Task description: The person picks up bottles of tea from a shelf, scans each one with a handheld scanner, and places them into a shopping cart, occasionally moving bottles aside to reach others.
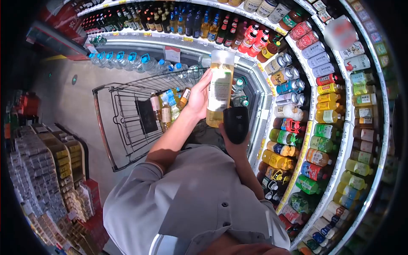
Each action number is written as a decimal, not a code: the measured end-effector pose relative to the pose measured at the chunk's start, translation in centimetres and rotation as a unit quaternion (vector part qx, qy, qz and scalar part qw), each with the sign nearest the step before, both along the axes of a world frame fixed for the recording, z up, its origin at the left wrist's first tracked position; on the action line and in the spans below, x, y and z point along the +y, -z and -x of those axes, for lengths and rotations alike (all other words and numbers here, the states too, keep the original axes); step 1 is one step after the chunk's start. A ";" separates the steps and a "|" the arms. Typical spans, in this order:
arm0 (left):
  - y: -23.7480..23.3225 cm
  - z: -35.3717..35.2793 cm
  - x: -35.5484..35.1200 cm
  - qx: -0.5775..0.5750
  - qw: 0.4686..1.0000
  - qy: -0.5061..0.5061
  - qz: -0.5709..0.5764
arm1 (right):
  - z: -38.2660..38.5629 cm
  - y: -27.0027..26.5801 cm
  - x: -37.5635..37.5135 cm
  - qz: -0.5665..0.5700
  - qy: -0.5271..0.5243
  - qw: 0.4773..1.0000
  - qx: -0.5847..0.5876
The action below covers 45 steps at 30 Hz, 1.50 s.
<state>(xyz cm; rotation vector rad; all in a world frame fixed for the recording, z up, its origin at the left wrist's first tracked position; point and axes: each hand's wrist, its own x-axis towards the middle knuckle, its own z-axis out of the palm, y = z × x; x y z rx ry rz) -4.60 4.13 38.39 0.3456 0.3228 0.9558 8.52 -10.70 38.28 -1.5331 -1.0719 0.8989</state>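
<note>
My left hand (198, 101) is wrapped round a bottle (220, 87) of pale yellow drink, held nearly upright in front of me. The bottle has a wide white cap and a label with small print facing me. My right hand (233, 148) grips a black handheld barcode scanner (236, 123), whose head is close to the bottle's lower part and overlaps it in view. Most of the right fingers are hidden behind the scanner. Just left of my left forearm stands a wire shopping cart (145, 117) with several drink bottles (165, 115) in it.
Curved shelves of drink bottles (318, 157) and cans (322, 70) wrap round the right side. Glass bottles (182, 21) line the back shelf, with large blue-capped water bottles (148, 63) below. Stacked packs (34, 174) stand at the lower left, beside the grey floor (80, 102).
</note>
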 end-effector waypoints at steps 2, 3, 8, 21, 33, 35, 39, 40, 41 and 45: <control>1.1 0.9 0.8 -0.034 0.999 0.001 -0.008 | 0.0 -0.2 0.3 0.061 -0.025 0.997 -0.029; 0.7 1.4 0.9 0.020 0.999 -0.008 -0.031 | -0.1 -1.3 0.9 0.063 -0.073 0.995 -0.031; 5.4 5.6 1.9 0.062 0.997 0.042 -0.021 | -0.6 -1.2 1.9 -0.086 -0.149 0.978 -0.119; 10.4 14.5 0.4 0.150 0.985 0.041 0.071 | -1.5 -0.3 2.9 0.168 -0.415 0.890 -0.093; 26.4 17.1 -0.4 0.596 0.800 0.052 0.048 | -0.5 3.3 0.9 0.194 -0.284 0.934 -0.100; 31.8 16.8 -2.7 0.589 0.808 -0.019 0.025 | -0.5 3.1 0.4 0.246 -0.273 0.921 -0.128; 41.4 16.3 -7.5 0.590 0.791 -0.164 -0.011 | 0.4 1.3 -0.2 0.245 -0.245 0.926 -0.149; 42.1 16.6 -7.9 0.667 0.732 -0.138 -0.003 | 0.3 1.5 -0.5 0.244 -0.233 0.929 -0.152; 41.5 16.6 -7.8 0.738 0.665 -0.113 0.001 | 0.1 2.0 -0.9 0.226 -0.230 0.936 -0.142; 42.9 16.9 -7.5 0.593 0.731 -0.046 0.334 | -1.1 1.7 -1.3 0.233 -0.213 0.943 -0.110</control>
